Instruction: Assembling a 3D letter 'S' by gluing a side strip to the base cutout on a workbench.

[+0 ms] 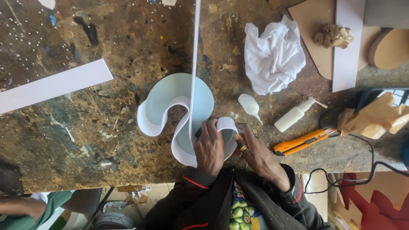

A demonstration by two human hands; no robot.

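Left hand (pixel 209 147) pinching curled white strip (pixel 187 108) | right hand (pixel 251 150) pressing strip's loop | near: glue bottle (pixel 295 116), orange knife (pixel 300 142), white cloth (pixel 272 55) on workbench (pixel 85 132)

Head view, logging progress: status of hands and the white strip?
Left hand and right hand both pressing curled white plastic strip on pale green base. Orange utility knife beside right hand, clear of the work.

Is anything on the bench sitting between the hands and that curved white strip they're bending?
Nothing visible. Both the left hand and right hand already touch the curved white strip. The small glue bottles and orange utility knife lie off to the right.
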